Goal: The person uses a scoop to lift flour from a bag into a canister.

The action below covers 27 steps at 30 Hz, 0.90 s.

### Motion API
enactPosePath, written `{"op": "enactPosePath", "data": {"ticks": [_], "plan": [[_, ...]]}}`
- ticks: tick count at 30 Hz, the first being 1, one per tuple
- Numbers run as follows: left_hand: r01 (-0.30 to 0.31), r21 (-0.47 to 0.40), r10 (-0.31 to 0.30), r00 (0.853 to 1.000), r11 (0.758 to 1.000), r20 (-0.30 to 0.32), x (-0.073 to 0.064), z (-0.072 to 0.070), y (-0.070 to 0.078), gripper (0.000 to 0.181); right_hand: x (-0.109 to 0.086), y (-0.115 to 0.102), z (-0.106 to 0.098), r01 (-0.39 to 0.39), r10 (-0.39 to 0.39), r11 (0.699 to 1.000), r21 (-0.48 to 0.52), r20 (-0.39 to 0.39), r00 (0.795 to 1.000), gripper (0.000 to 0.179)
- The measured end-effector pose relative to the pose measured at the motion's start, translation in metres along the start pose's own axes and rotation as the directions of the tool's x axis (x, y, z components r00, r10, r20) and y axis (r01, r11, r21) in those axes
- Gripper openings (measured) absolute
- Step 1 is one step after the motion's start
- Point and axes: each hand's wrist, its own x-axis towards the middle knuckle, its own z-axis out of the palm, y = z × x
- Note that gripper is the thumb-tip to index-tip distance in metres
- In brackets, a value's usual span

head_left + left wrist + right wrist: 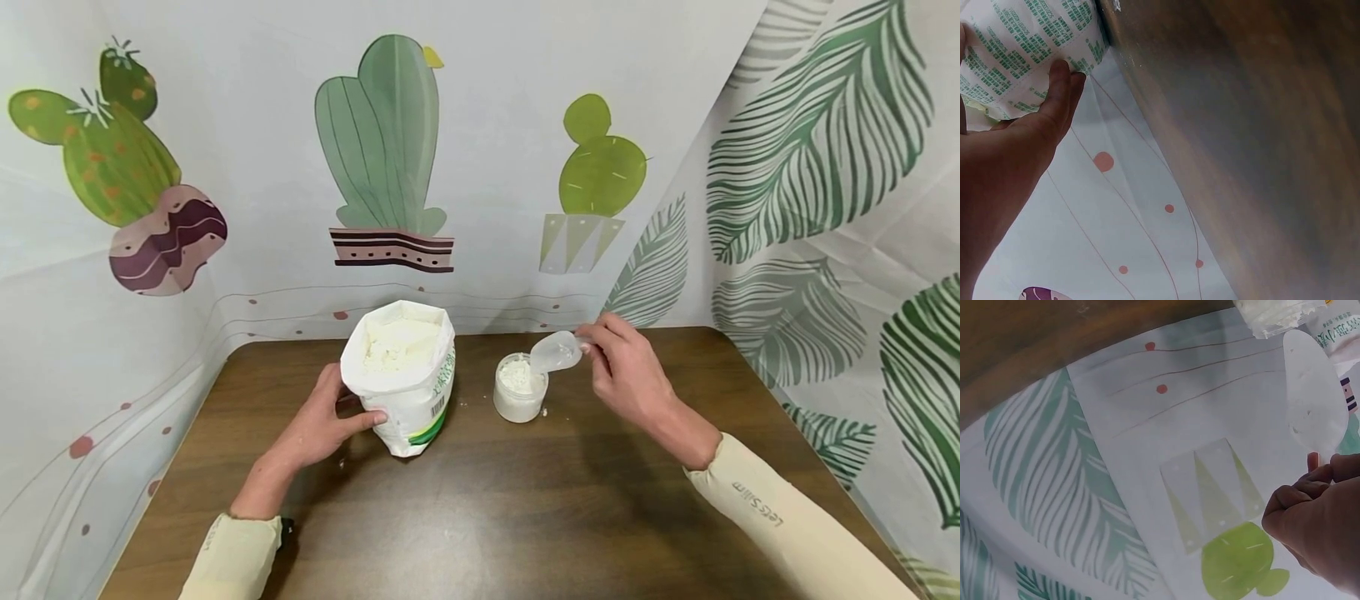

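A white paper bag (401,379) of white powder stands on the table with its top open, tilted a little. My left hand (322,425) grips its left side, thumb across the front and fingers behind; in the left wrist view the fingers lie against the bag's green-printed side (1029,50). To the bag's right is a small clear jar (519,400) nearly full of white powder. My right hand (630,371) pinches the handle of a translucent plastic scoop (557,352), whose tip is at the jar's right rim. The scoop (1316,394) looks nearly emptied, with traces of powder.
Small crumbs of powder (545,412) lie on the brown wooden table (465,517) around the jar. Behind the table's far edge hangs a white cloth (495,167) printed with cacti and leaves.
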Motion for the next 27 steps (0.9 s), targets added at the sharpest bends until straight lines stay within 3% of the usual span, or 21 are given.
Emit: {"op": "enactPosePath", "data": {"ticks": [12, 19, 27], "plan": [[0.003, -0.011, -0.003, 1.0, 1.0, 0.006, -0.001, 0.001, -0.001, 0.085, -0.023, 0.002, 0.007, -0.182, 0.183, 0.982, 0.059, -0.028, 0.983, 0.013], [0.005, -0.008, -0.005, 1.0, 1.0, 0.0, 0.0, 0.001, -0.001, 0.084, -0.037, 0.002, 0.017, -0.235, 0.245, 0.967, 0.099, -0.118, 0.962, 0.009], [0.007, -0.002, -0.007, 1.0, 1.0, 0.001, 0.0, 0.001, 0.0, 0.087, -0.051, 0.001, 0.028, -0.299, 0.34, 0.935, 0.19, -0.247, 0.908, 0.01]]}}
